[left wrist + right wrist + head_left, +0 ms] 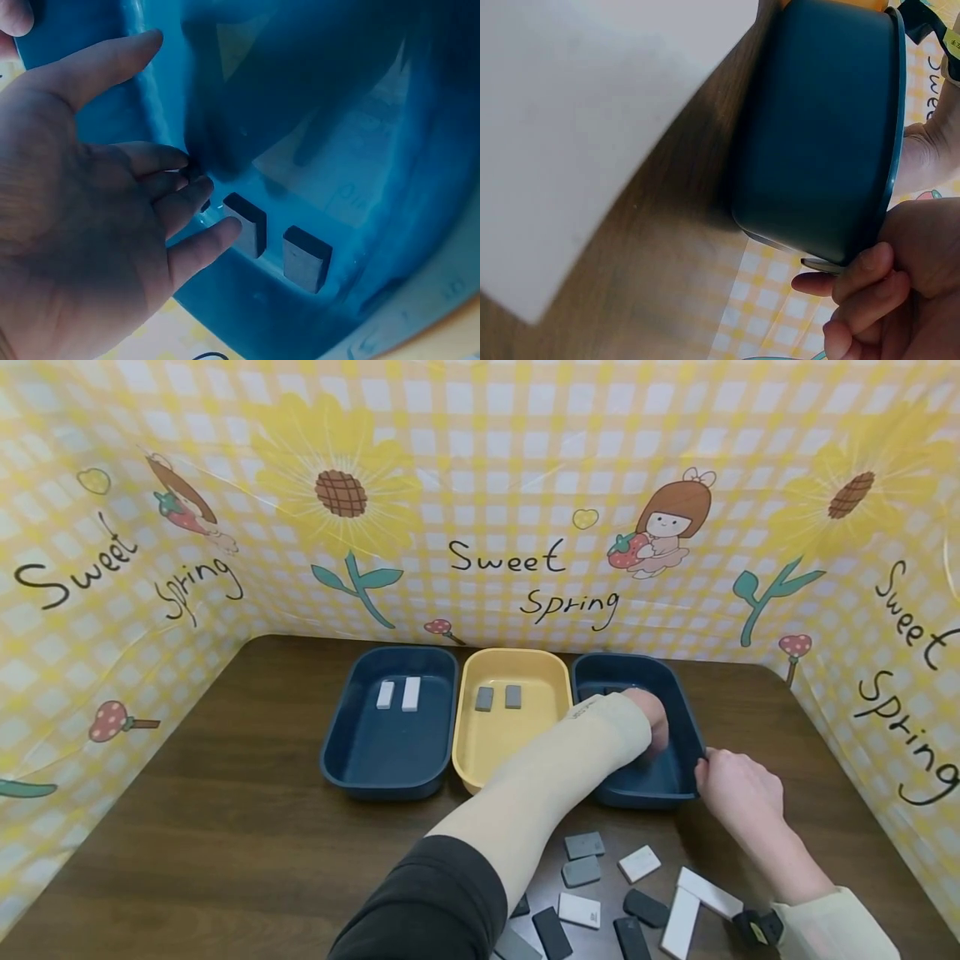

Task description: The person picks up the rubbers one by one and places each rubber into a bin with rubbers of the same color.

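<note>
Two white rectangular blocks (410, 694) are already laid near the far edge of the left blue plastic tray (388, 743), two grey rectangular blocks (513, 697) near that of the yellow plastic tray (480, 739). Mixed loose blocks (581, 871) are left on the brown wooden table (187, 827). Two dark rectangular blocks (306, 259) are set by an edge of the right blue plastic tray (678, 768), a half-hidden third met by the left hand (105, 202), thumb spread, fingers loosely straight; that tray's right rim is gripped by the right hand (742, 785)
</note>
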A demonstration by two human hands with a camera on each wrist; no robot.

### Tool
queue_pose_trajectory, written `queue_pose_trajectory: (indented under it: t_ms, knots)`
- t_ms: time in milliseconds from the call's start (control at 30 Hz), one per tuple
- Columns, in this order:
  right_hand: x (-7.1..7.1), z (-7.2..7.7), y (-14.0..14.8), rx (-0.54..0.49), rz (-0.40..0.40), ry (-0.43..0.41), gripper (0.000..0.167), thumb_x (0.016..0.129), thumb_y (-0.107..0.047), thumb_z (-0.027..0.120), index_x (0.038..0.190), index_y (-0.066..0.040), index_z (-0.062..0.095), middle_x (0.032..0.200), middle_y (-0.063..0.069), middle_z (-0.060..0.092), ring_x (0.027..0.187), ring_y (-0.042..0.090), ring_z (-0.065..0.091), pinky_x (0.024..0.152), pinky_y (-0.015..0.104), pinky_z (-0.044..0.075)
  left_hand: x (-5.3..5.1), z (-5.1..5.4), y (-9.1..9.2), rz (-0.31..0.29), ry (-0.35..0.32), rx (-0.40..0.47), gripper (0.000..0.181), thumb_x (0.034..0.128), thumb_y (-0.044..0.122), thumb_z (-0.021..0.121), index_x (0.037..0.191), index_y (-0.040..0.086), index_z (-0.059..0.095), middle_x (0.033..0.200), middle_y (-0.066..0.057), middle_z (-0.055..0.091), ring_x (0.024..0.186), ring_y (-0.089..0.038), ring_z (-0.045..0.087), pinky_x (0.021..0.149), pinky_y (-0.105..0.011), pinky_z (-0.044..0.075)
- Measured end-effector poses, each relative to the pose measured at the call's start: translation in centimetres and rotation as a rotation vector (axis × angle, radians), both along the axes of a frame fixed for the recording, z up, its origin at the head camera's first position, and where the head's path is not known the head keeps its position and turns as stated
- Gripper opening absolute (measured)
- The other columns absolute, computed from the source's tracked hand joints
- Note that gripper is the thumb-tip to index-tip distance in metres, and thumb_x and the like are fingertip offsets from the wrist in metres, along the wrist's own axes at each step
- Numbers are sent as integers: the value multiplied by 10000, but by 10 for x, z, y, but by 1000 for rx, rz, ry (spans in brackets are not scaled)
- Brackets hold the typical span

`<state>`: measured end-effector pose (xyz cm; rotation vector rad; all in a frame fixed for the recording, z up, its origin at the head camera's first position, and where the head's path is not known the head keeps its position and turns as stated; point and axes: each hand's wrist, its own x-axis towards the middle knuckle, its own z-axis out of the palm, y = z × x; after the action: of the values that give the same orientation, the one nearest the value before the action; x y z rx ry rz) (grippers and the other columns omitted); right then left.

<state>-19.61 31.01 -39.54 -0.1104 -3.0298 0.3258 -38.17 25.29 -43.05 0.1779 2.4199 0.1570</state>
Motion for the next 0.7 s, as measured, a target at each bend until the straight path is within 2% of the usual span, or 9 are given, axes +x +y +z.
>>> queue_pose_trajectory:
  t_ms: [67, 133, 200, 267, 367, 433, 500, 600, 700]
  knots:
    - [1, 0, 0, -1, -4, -3, 228, 941, -112, 553, 811, 61, 622, 544, 56, 464, 489, 232, 446, 427, 353, 383, 10, 11, -5, -75, 18, -24, 140, 757, 267, 834, 810, 174, 744, 952, 10, 635, 815, -192, 607, 660, -386, 508]
    - [1, -1, 0, -2, -5, -4, 226, 941, -112, 555, 818, 66, 623, 545, 56, 465, 489, 232, 447, 426, 354, 385, 23, 27, -13, -83, 26, -36, 115, 782, 265, 814, 830, 183, 748, 967, 22, 634, 827, -180, 602, 679, -367, 506]
    - [1, -1, 0, -4, -4, -6, 226, 940, -111, 558, 825, 73, 622, 547, 56, 465, 489, 230, 446, 426, 351, 387, 34, 39, -20, -80, 32, -44, 118, 798, 267, 802, 862, 187, 741, 972, 22, 630, 834, -183, 598, 693, -365, 501]
    - [1, -1, 0, -5, -1, -6, 228, 941, -111, 556, 819, 71, 620, 545, 56, 462, 487, 229, 444, 424, 349, 386, 36, 41, -22, -26, 26, -30, 134, 800, 261, 800, 893, 190, 735, 965, 15, 621, 830, -197, 592, 696, -386, 500]
    - [1, -1, -1, -5, 1, -7, 230, 943, -112, 553, 818, 69, 620, 545, 56, 460, 486, 227, 443, 424, 347, 385, 31, 35, -20, 15, 15, -22, 163, 797, 263, 802, 920, 191, 723, 968, 7, 610, 836, -209, 586, 704, -402, 501]
    - [1, -1, -1, -1, 1, -4, 231, 943, -112, 550, 820, 70, 622, 543, 56, 462, 484, 229, 444, 421, 349, 385, 20, 27, -17, -13, 6, -18, 147, 799, 260, 795, 912, 197, 726, 966, 10, 601, 825, -203, 581, 697, -396, 502]
    - [0, -1, -2, 1, -2, -4, 233, 944, -113, 547, 834, 77, 625, 542, 56, 465, 483, 231, 447, 421, 352, 385, 15, 32, -20, -33, -3, -19, 134, 806, 268, 788, 905, 201, 725, 990, 20, 604, 840, -186, 583, 704, -379, 501]
    - [0, 0, -2, 8, -4, -6, 238, 943, -114, 542, 850, 88, 625, 542, 62, 472, 483, 239, 453, 421, 359, 389, 12, 51, -35, -208, 15, -18, 122, 891, 295, 686, 993, 230, 708, 1081, 48, 576, 905, -155, 552, 731, -332, 472]
    - [0, 0, -1, 17, -7, -8, 241, 937, -116, 542, 899, 105, 631, 561, 85, 502, 493, 254, 464, 427, 377, 401, 20, 82, -57, -389, 34, 0, 289, 994, 311, 505, 1255, 245, 608, 1288, 62, 501, 1045, -133, 479, 818, -286, 410]
